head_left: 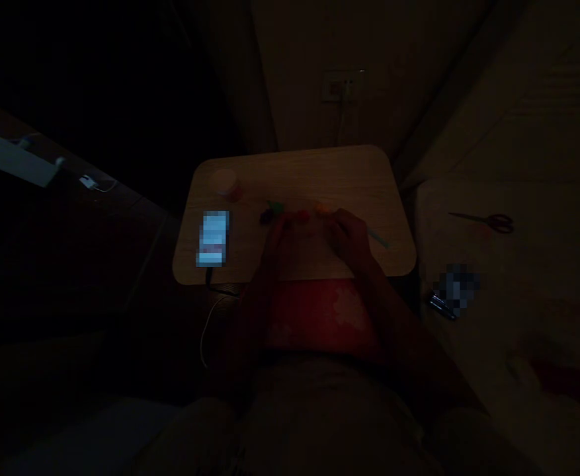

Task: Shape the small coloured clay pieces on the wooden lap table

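The light is very dim, so fine detail is lost. On the small wooden table (290, 173), my left hand (276, 239) is beside a green lump (276, 207) and a dark lump (266, 217); its fingers blend into the shadow. A red lump (302, 215) lies between my two hands. My right hand (348, 235) rests with curled fingers close to an orange lump (322, 209). Whatever is under those fingers is hidden. Just right of this hand, a thin pale-green stick (379, 239) lies on the tabletop.
A lit phone (213, 238) with a cable (209, 281) lies at the table's left. Behind it stands a round lidded tub (226, 184). Scissors (488, 220) and a shiny dark item (442, 306) lie on the surface to the right. A wall socket (339, 87) is beyond.
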`<action>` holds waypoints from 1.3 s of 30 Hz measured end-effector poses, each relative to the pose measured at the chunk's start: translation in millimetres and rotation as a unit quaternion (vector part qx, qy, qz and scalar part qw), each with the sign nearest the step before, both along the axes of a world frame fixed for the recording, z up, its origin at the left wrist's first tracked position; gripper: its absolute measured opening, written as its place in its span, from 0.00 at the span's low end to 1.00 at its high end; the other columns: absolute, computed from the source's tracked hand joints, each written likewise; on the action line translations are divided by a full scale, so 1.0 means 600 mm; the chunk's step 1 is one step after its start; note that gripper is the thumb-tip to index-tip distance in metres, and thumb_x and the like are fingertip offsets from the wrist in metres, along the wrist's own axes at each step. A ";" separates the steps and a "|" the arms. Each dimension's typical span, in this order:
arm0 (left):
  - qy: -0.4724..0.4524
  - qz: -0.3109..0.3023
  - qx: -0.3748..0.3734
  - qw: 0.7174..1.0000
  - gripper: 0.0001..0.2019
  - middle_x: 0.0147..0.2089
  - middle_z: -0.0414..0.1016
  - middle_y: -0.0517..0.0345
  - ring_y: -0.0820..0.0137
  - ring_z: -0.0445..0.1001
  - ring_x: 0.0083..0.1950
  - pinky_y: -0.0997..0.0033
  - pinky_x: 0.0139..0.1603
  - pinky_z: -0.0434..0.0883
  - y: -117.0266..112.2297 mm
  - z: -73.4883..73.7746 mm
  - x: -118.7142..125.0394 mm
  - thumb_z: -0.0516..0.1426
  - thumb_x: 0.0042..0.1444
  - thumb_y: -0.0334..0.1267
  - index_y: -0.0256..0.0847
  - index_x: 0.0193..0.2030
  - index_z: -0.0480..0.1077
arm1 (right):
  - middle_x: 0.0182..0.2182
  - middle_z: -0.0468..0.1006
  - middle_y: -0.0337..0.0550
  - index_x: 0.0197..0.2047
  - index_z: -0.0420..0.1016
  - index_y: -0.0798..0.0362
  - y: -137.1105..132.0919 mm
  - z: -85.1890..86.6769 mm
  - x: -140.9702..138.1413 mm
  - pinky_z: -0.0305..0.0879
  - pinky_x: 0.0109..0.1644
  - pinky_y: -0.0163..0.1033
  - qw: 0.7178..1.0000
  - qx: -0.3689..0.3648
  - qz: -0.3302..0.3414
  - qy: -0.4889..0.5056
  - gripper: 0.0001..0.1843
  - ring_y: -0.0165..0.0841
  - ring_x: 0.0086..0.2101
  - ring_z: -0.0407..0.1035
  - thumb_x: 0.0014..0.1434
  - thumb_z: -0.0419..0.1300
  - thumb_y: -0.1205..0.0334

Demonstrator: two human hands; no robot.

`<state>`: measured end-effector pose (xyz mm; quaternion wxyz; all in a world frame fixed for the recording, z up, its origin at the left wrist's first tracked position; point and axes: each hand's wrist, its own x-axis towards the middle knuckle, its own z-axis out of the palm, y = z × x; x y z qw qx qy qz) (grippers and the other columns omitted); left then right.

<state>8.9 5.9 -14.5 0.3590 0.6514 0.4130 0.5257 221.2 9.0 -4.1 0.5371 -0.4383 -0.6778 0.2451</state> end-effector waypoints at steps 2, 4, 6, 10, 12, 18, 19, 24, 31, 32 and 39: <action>0.014 0.013 0.011 1.000 0.27 0.48 0.78 0.51 0.60 0.76 0.48 0.59 0.54 0.74 0.002 -0.004 0.002 0.49 0.72 0.65 0.46 0.55 0.74 | 0.32 0.80 0.43 0.33 0.78 0.48 0.001 -0.002 0.000 0.69 0.41 0.42 1.000 -0.009 -0.005 -0.003 0.17 0.36 0.34 0.73 0.70 0.60 0.49; 0.025 0.025 0.016 0.999 0.26 0.46 0.77 0.52 0.62 0.75 0.45 0.61 0.51 0.74 0.003 -0.006 0.003 0.50 0.72 0.64 0.45 0.55 0.74 | 0.36 0.83 0.44 0.37 0.81 0.48 0.000 -0.002 0.000 0.71 0.44 0.43 1.000 -0.020 -0.010 -0.008 0.14 0.37 0.37 0.75 0.70 0.60 0.51; 0.033 0.018 0.016 0.999 0.24 0.46 0.78 0.51 0.63 0.76 0.45 0.62 0.51 0.73 0.002 -0.005 0.002 0.51 0.73 0.63 0.45 0.54 0.74 | 0.40 0.86 0.46 0.43 0.83 0.47 -0.001 -0.002 -0.001 0.73 0.47 0.44 1.000 -0.025 -0.011 -0.008 0.13 0.38 0.40 0.77 0.70 0.59 0.51; 0.064 0.004 0.007 0.998 0.20 0.47 0.81 0.49 0.62 0.78 0.47 0.62 0.54 0.74 -0.001 0.002 -0.002 0.52 0.74 0.56 0.43 0.49 0.77 | 0.46 0.86 0.47 0.52 0.82 0.46 -0.005 -0.001 -0.003 0.75 0.48 0.44 0.999 -0.037 -0.020 0.011 0.14 0.39 0.43 0.79 0.71 0.60 0.51; 0.075 0.000 0.004 0.997 0.18 0.45 0.82 0.50 0.62 0.78 0.47 0.62 0.53 0.74 -0.001 0.003 -0.004 0.53 0.73 0.52 0.42 0.46 0.78 | 0.45 0.86 0.46 0.51 0.81 0.47 -0.007 -0.001 -0.004 0.74 0.45 0.42 0.998 -0.051 -0.034 0.025 0.14 0.37 0.40 0.78 0.70 0.60 0.50; 0.065 -0.022 0.005 0.998 0.08 0.39 0.80 0.53 0.63 0.77 0.43 0.64 0.48 0.73 0.000 0.008 -0.006 0.58 0.64 0.37 0.42 0.39 0.79 | 0.40 0.85 0.44 0.46 0.81 0.48 -0.006 -0.006 -0.004 0.73 0.41 0.40 0.998 -0.054 -0.023 0.032 0.13 0.35 0.37 0.77 0.68 0.63 0.49; 0.063 -0.021 0.004 0.998 0.08 0.37 0.79 0.54 0.63 0.76 0.41 0.64 0.47 0.72 0.000 0.010 -0.006 0.58 0.62 0.35 0.41 0.37 0.79 | 0.41 0.85 0.44 0.46 0.81 0.48 -0.006 -0.006 -0.004 0.74 0.42 0.40 0.998 -0.054 -0.019 0.032 0.13 0.36 0.37 0.78 0.67 0.64 0.49; 0.072 -0.019 -0.007 0.997 0.06 0.29 0.72 0.58 0.67 0.68 0.32 0.68 0.36 0.65 -0.007 0.015 -0.009 0.58 0.55 0.34 0.42 0.32 0.78 | 0.44 0.87 0.46 0.49 0.83 0.48 -0.009 -0.004 -0.004 0.75 0.42 0.40 0.998 -0.055 -0.008 0.033 0.14 0.36 0.39 0.80 0.69 0.63 0.49; 0.053 0.033 -0.043 0.997 0.06 0.23 0.60 0.65 0.73 0.58 0.25 0.72 0.27 0.54 -0.012 0.013 -0.002 0.62 0.60 0.41 0.42 0.37 0.78 | 0.37 0.89 0.46 0.43 0.87 0.49 -0.007 -0.009 -0.004 0.77 0.40 0.42 0.997 -0.074 -0.018 0.032 0.12 0.38 0.35 0.81 0.63 0.68 0.52; 0.054 0.039 -0.044 0.997 0.06 0.23 0.59 0.66 0.73 0.57 0.25 0.73 0.26 0.54 -0.012 0.015 0.000 0.63 0.60 0.41 0.43 0.39 0.79 | 0.37 0.89 0.46 0.41 0.88 0.49 -0.006 -0.010 -0.004 0.77 0.41 0.42 0.997 -0.074 -0.016 0.027 0.11 0.39 0.35 0.82 0.63 0.69 0.52; 0.069 0.026 -0.039 0.997 0.16 0.25 0.60 0.68 0.75 0.57 0.24 0.73 0.27 0.57 -0.017 0.032 0.007 0.68 0.60 0.40 0.45 0.55 0.80 | 0.34 0.87 0.44 0.36 0.88 0.46 -0.003 -0.005 0.000 0.75 0.40 0.42 0.998 -0.049 0.021 -0.016 0.13 0.38 0.34 0.79 0.66 0.66 0.50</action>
